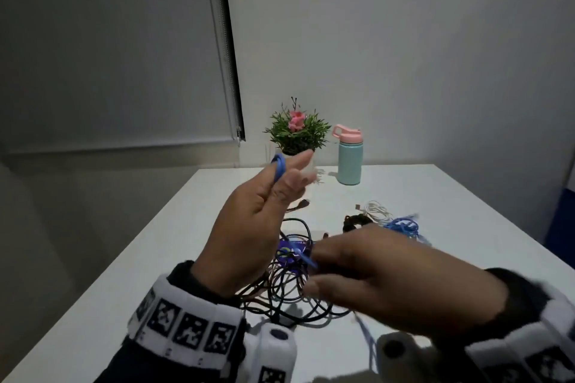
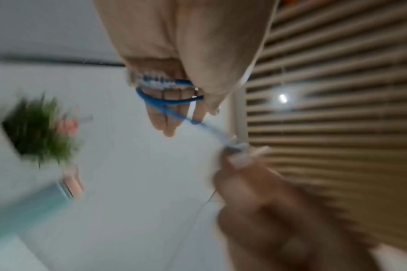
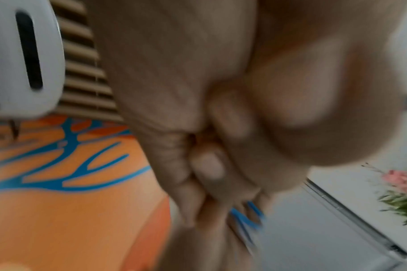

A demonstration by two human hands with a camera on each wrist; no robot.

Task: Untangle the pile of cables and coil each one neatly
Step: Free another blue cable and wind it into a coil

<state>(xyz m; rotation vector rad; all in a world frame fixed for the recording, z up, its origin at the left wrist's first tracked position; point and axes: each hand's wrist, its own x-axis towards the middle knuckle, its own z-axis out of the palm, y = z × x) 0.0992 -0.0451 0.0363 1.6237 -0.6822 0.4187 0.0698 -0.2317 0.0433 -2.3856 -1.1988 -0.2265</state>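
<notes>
My left hand [image 1: 287, 172] is raised above the table with its fingers stretched upward. A blue cable [image 1: 279, 168] is looped round those fingers, and in the left wrist view the thumb pins the blue cable [image 2: 167, 100] against them. The cable runs down to my right hand [image 1: 323, 258], which pinches it between curled fingers; that hand is blurred. In the right wrist view the blue cable [image 3: 245, 217] shows just past the curled fingers [image 3: 209, 165]. A tangle of black cables [image 1: 289, 292] lies on the white table [image 1: 451, 196] under both hands.
At the back right of the table lie a coiled black cable [image 1: 354, 222], a white cable [image 1: 376, 208] and a blue cable bundle [image 1: 404, 225]. A potted plant [image 1: 295, 130] and a teal bottle with a pink lid [image 1: 350, 158] stand at the far edge.
</notes>
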